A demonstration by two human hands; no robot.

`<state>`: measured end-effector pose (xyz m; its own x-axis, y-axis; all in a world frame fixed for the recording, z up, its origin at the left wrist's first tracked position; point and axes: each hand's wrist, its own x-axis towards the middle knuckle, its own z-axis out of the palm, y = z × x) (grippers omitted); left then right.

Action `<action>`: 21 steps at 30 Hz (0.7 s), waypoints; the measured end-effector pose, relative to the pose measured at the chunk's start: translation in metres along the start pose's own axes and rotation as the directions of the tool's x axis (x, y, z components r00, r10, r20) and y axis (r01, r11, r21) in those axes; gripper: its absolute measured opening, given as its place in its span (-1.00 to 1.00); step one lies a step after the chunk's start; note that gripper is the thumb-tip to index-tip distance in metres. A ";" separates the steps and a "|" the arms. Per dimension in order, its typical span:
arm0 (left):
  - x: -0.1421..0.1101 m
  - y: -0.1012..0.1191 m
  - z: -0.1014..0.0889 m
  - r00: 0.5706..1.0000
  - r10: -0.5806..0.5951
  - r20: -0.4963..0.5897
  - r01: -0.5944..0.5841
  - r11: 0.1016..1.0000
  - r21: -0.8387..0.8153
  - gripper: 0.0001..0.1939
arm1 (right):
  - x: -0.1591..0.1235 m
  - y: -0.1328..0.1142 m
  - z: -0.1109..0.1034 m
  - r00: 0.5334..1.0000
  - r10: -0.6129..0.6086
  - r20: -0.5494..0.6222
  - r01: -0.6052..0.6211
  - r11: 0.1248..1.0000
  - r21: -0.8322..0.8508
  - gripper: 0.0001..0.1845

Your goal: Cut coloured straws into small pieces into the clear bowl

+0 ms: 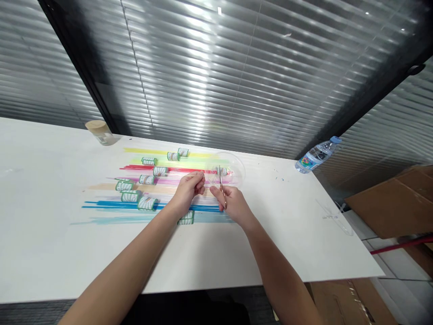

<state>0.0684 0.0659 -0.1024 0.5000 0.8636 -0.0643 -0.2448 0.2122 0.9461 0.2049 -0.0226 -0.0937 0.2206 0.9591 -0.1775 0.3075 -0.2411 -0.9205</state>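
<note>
My right hand (232, 203) holds a pair of small scissors (221, 187) with rose-gold handles, blades pointing away from me. Just left of it, my left hand (192, 189) is closed in a pinch; whatever lies between its fingertips is too small to make out. Both hands hover over rows of thin coloured strips. Red strips (126, 167) run behind my left hand, and blue strips (101, 204) pass below it. Beyond the scissors there is a clear round plastic thing (241, 169), see-through and hard to outline. Green-and-white patterned wrappers (148, 203) lie across the strips.
A jar with a tan lid (98, 131) stands at the back left of the white table (270, 253). At the back right, a water bottle (314, 155) appears tilted. Clear thin loops (334, 217) lie near the right edge. Cardboard boxes (392, 203) are beyond it.
</note>
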 end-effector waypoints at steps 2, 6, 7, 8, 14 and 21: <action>0.001 0.000 -0.001 1.000 -0.005 -0.006 0.005 1.000 -0.014 -0.59 | 0.000 -0.001 0.000 1.000 0.021 -0.012 -0.021 1.000 -0.013 -0.41; 0.001 -0.001 -0.002 0.999 -0.027 -0.016 0.026 0.998 -0.054 -0.61 | -0.001 -0.003 -0.001 0.999 0.041 -0.027 -0.041 0.999 0.007 -0.37; 0.001 -0.001 -0.002 0.999 -0.030 -0.019 0.029 0.998 -0.064 -0.62 | -0.002 -0.003 -0.001 0.999 0.037 -0.018 -0.036 0.999 0.012 -0.37; 0.001 -0.001 -0.002 0.999 -0.031 -0.024 0.030 0.997 -0.073 -0.62 | -0.002 -0.003 -0.001 1.000 0.028 -0.003 -0.028 1.000 0.013 -0.37; -0.001 0.001 0.000 1.000 -0.029 -0.012 0.028 0.997 -0.067 -0.63 | -0.005 -0.004 0.001 0.998 -0.006 0.068 0.006 1.000 0.007 -0.38; -0.002 0.003 0.004 0.998 -0.038 0.053 0.039 0.999 -0.021 -0.57 | -0.004 -0.005 0.000 0.998 -0.031 0.058 0.030 0.999 0.014 -0.41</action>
<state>0.0700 0.0624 -0.0986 0.5519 0.8297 -0.0836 -0.2423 0.2555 0.9360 0.2029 -0.0251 -0.0882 0.1571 0.9731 -0.1685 0.3010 -0.2097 -0.9303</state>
